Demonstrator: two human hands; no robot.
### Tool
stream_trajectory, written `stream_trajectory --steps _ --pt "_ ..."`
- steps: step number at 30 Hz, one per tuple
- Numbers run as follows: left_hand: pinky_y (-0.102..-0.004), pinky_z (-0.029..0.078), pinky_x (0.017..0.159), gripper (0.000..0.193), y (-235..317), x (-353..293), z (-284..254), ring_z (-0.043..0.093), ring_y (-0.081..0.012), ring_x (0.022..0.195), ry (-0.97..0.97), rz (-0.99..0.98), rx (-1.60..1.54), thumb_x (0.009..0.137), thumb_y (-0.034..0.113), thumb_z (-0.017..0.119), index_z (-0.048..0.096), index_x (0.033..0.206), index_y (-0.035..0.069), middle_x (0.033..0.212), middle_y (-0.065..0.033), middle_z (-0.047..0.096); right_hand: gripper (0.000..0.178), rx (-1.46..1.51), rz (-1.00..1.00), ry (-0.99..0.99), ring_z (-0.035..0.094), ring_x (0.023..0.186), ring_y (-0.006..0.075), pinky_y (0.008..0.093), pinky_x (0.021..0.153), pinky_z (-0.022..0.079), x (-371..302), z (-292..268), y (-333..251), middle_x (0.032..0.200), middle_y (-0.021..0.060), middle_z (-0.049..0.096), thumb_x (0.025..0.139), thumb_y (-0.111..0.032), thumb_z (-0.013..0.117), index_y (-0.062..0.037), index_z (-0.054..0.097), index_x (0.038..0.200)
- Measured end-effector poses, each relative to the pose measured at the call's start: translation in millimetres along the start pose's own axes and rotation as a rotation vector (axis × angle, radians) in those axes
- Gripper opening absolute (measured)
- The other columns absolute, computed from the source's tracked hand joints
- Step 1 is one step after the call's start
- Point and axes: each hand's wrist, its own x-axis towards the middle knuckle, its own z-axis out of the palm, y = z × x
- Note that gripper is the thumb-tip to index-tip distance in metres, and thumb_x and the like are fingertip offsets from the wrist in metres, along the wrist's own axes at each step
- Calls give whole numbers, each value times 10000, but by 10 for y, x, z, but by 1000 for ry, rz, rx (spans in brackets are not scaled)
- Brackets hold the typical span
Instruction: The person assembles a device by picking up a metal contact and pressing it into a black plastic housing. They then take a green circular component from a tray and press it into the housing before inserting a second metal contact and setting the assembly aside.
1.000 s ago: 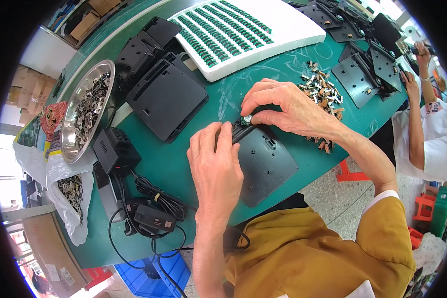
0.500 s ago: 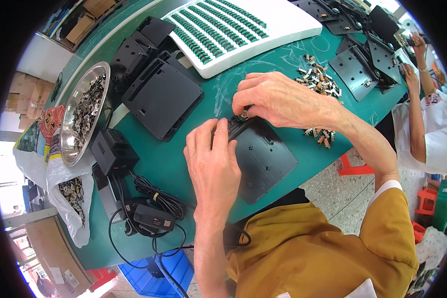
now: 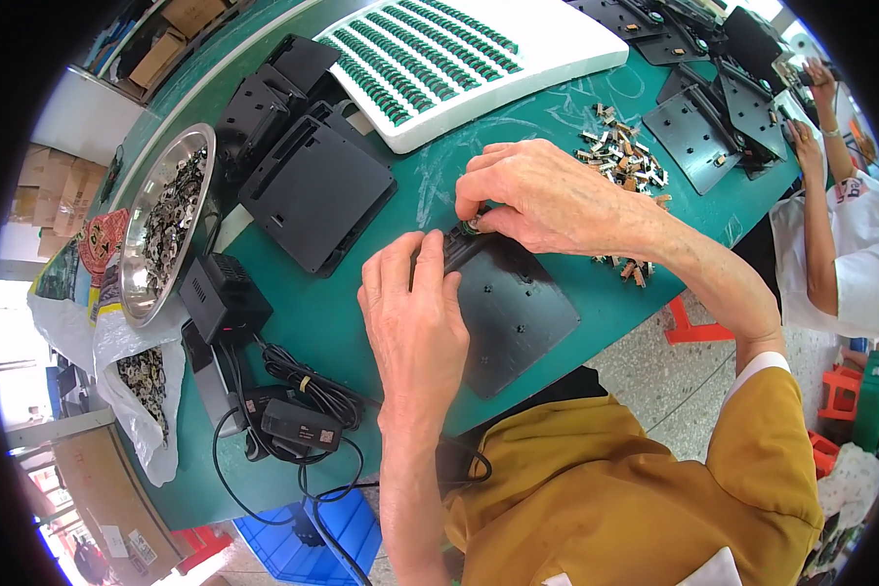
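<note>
A flat black plastic panel [image 3: 518,317] with small holes and a raised far edge lies on the green table in front of me. My left hand [image 3: 415,327] rests on its left side, fingers bent over the raised edge and holding it. At the far corner of that edge, my right hand [image 3: 547,200] pinches a small round part [image 3: 471,227] with a glint of metal and green. Its fingers hide most of the part. Just beyond my right wrist lies a loose pile of small metal-and-brown switch-like pieces [image 3: 630,161].
A white foam tray [image 3: 566,44] holds rows of green-and-black parts. Black housings [image 3: 317,190] stand at left, near a steel bowl [image 3: 200,137] of metal pieces and black adapters with cables [image 3: 303,427]. More black panels [image 3: 693,137] lie at right, near a co-worker's hands [image 3: 806,146].
Both hands keep their places on the panel, with only a slight shift of the fingers. The left fingertips have slid a little to the left.
</note>
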Motion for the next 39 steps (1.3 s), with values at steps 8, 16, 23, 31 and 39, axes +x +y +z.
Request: stream_trajectory --steps 8,16,23,31,39 --pt "-431 448 930 368 6 10 -12 539 -318 1144 -3 2 -10 860 25 679 621 1220 -23 1210 -140 592 127 -23 52 -11 670 867 350 446 761 520 -37 -88 -27 873 148 705 793 -66 685 -18 691 911" --pt "-423 450 928 378 12 -18 -24 534 -303 1153 -11 -18 14 874 38 682 617 1244 -4 1227 -116 587 207 18 215 246 694 898 318 394 800 544 -387 -547 218 968 138 718 825 -92 692 -12 675 1016" --pt "-405 462 975 361 35 -10 -8 563 -315 1103 32 -20 -12 848 -6 692 640 1205 -13 1176 -126 610 151 -85 289 148 657 908 326 429 824 507 -585 -461 373 937 122 681 804 -59 673 -21 688 949" --pt "-408 468 966 364 44 -5 -29 570 -316 1106 35 -20 -6 844 -13 691 641 1204 -14 1180 -130 615 171 -46 244 -72 584 1034 293 405 897 474 -665 -365 210 970 95 628 768 -32 706 -18 725 938" --pt "-407 466 974 364 49 7 -16 571 -315 1110 39 -19 -4 845 -10 692 642 1205 -13 1182 -131 614 91 -30 214 -116 580 991 291 415 878 468 -656 -383 285 937 90 627 777 -28 684 -14 685 867"
